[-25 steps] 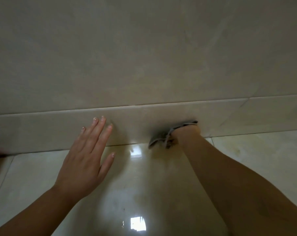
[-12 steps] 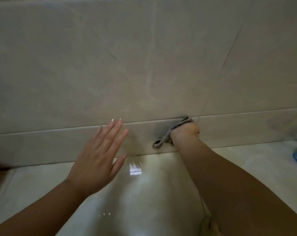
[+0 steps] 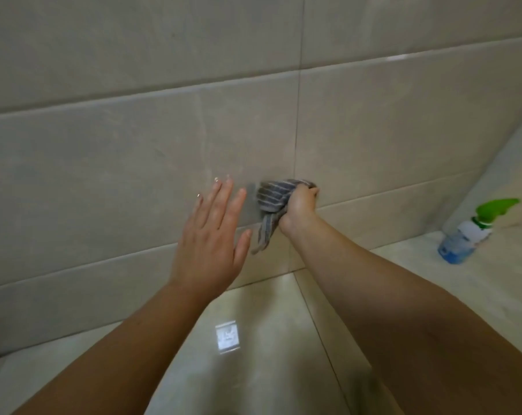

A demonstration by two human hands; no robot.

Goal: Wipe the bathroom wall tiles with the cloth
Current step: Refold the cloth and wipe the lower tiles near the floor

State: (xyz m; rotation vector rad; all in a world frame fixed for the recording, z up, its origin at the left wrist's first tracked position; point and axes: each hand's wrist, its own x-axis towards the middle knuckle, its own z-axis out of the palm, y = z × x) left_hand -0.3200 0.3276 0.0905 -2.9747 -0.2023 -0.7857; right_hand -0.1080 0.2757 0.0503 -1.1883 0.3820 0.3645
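Observation:
Beige wall tiles (image 3: 119,163) fill the upper part of the head view. My right hand (image 3: 300,209) grips a bunched grey striped cloth (image 3: 273,196) and holds it against the wall near a vertical grout line, low on the wall; a tail of the cloth hangs down. My left hand (image 3: 211,238) is held with straight, spread fingers just left of the cloth, close to the wall; whether it touches the tiles I cannot tell.
A glossy tiled floor (image 3: 253,354) meets the wall below my hands. A spray bottle (image 3: 475,232) with a green trigger head stands on the floor at the right, by a side wall (image 3: 511,163).
My right hand has carried the cloth up from the skirting tile onto the tile above. The view has swung right, bringing the spray bottle into sight. My left hand stayed beside the cloth.

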